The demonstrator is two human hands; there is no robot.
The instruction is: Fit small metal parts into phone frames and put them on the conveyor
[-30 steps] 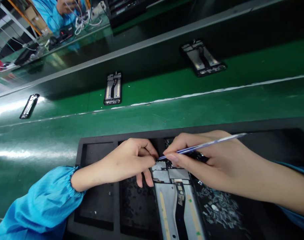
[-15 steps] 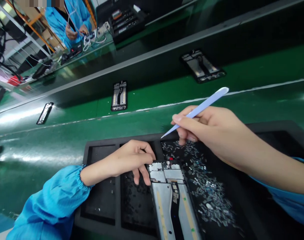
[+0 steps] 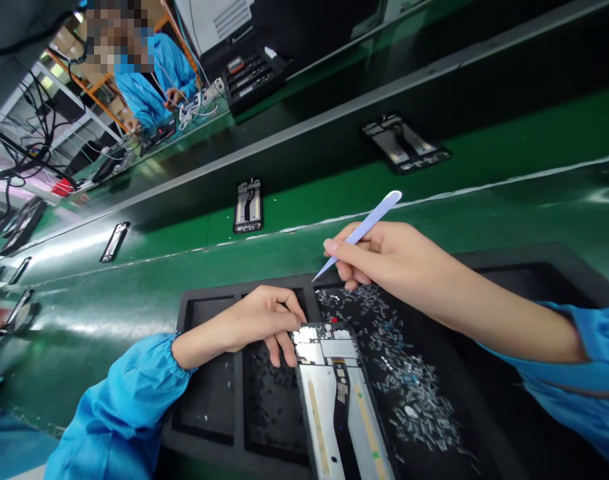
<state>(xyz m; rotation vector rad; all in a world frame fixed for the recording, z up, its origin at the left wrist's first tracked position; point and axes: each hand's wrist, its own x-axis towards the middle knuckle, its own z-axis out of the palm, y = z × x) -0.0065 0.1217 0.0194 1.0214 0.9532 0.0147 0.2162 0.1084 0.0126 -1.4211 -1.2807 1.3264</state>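
Shifts tweezers (image 3: 363,228) leftward, pinched in right fingers (image 3: 331,248), clamping likely stiff, fragile phone (image 3: 327,400) by its corner with left fingers (image 3: 284,324).

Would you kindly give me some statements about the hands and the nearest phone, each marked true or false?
1. The right hand holds tweezers. True.
2. Small clear pieces lie to the right of the nearest phone. True.
3. The tweezers' tip touches that phone. False: it is apart, beyond the phone's upper end.
4. The left hand is at the phone's upper left corner. True.
5. The pieces form one neat row. False: they are scattered.
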